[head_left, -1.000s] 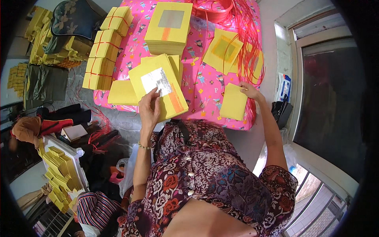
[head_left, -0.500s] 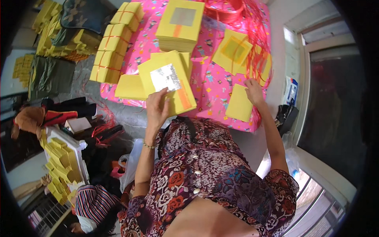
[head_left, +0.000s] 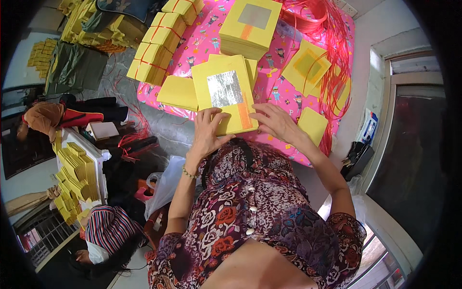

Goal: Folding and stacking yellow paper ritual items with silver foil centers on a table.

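Observation:
A stack of yellow paper sheets, each with a silver foil square and an orange stripe, lies on the pink patterned cloth in front of me. My left hand rests on the near edge of the stack, fingers spread. My right hand touches the stack's near right corner by the orange stripe. A small plain yellow stack lies just right of my right hand.
Another foil-faced stack lies further back, a plain yellow stack to the left, tied yellow bundles at the cloth's left edge. Red strings trail over yellow sheets on the right. A person in a striped top sits lower left beside more yellow stacks.
My right hand has left the small yellow stack on the right and come over to the foil-faced stack. My left hand stays on that stack's near edge.

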Demonstrator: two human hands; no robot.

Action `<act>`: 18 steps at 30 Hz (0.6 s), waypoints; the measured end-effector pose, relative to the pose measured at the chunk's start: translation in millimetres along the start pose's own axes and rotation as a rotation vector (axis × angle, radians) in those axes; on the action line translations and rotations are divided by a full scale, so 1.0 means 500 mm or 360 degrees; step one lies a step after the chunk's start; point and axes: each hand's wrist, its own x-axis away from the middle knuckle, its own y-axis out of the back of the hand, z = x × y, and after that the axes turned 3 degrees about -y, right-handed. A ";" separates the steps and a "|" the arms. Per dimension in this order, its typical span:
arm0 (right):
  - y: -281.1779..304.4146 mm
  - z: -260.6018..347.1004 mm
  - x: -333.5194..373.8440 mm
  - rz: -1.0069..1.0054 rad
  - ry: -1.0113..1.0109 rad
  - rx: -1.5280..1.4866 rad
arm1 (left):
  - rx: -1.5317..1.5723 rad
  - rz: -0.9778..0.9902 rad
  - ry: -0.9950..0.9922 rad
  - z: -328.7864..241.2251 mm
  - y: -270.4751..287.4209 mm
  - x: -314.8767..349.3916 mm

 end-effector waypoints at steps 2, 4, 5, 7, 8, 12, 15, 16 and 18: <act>-0.018 -0.021 -0.003 0.0040 0.0178 0.0206 | -0.0008 -0.0005 0.0001 0.001 -0.001 0.000; -0.009 -0.029 -0.011 0.0073 0.0242 0.0228 | -0.0015 -0.0017 0.0010 0.003 -0.002 0.001; -0.005 -0.031 -0.014 0.0100 0.0300 0.0255 | -0.0003 -0.0021 0.0010 0.004 -0.002 0.002; -0.002 -0.035 -0.018 0.0060 0.0298 0.0188 | 0.0006 -0.0026 0.0016 0.004 -0.003 0.002; -0.001 -0.036 -0.020 0.0018 0.0290 0.0127 | 0.0019 -0.0023 0.0026 0.003 -0.002 0.002; 0.016 -0.044 -0.033 0.0070 0.0375 0.0147 | 0.0064 -0.0012 0.0068 0.003 -0.002 0.002; 0.023 -0.044 -0.041 0.0163 0.0328 0.0026 | 0.0061 -0.0014 0.0084 0.004 -0.001 0.003; 0.024 -0.043 -0.046 0.0155 0.0322 -0.0012 | 0.0063 -0.0014 0.0087 0.005 -0.002 0.003; 0.024 -0.043 -0.051 0.0149 0.0317 -0.0051 | 0.0073 -0.0029 0.0102 0.006 -0.006 0.003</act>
